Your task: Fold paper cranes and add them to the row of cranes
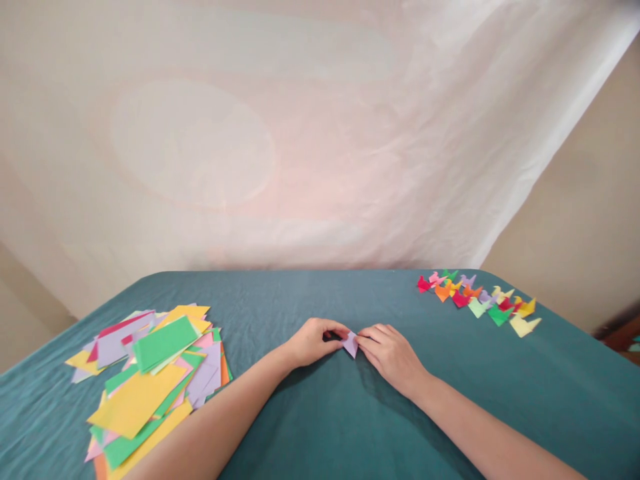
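A small piece of folded lilac paper (351, 345) is held between both hands, just above or on the table's middle; which of the two I cannot tell. My left hand (316, 341) pinches its left edge between thumb and fingers. On the opposite side, the closed fingers of my right hand (387, 352) grip the paper's right edge. The folded piece comes to a point at the bottom, toward me. Its upper part is partly covered by my fingertips.
A teal cloth covers the table (310, 427). Loose coloured paper sheets (145, 400) lie in a heap at the left, partly behind my left forearm. Several small folded paper birds (480, 300) stand at the far right. A pale hanging sheet (300, 147) rises behind the table.
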The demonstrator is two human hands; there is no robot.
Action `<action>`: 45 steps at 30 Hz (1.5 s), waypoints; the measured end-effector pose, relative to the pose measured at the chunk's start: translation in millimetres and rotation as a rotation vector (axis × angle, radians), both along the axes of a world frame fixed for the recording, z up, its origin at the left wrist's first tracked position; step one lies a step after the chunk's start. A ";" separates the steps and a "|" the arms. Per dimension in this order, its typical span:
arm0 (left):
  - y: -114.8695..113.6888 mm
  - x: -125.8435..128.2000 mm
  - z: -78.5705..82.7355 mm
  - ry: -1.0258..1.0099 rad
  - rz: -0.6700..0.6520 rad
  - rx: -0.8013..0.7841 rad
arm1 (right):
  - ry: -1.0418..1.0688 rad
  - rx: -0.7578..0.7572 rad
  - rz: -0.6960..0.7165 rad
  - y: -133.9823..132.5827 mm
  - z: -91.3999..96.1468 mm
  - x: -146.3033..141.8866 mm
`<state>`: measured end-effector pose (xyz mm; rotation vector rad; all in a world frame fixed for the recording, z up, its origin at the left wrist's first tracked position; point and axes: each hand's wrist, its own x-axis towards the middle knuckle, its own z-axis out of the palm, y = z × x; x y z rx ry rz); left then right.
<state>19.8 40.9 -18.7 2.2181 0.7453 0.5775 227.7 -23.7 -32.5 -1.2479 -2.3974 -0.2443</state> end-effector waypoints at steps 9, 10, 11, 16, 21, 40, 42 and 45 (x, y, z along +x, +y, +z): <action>-0.1 0.5 -4.0 -0.074 0.024 -0.042 | 0.047 -0.022 0.006 -0.1 -1.4 0.2; -0.3 0.5 -3.9 -0.075 0.025 -0.035 | 0.049 -0.024 0.006 -0.2 -1.3 0.2; -0.4 0.6 -3.8 -0.074 0.024 -0.030 | 0.048 -0.026 0.007 -0.3 -1.1 0.2; -0.5 0.2 -4.1 -0.073 0.028 -0.024 | 0.037 -0.034 0.009 0.3 -0.8 -0.3; -0.1 0.0 -4.0 -0.075 0.041 0.007 | 0.043 -0.022 0.001 0.9 -0.9 -0.6; -0.8 0.7 -2.3 -0.052 0.072 0.000 | 0.026 0.037 0.027 1.5 -1.2 -0.7; -1.0 0.6 -2.3 -0.050 0.077 -0.002 | 0.037 0.030 0.025 1.7 -1.8 -1.0; -1.4 0.7 -2.1 -0.045 0.082 0.000 | 0.049 0.024 0.017 2.2 -2.2 -1.7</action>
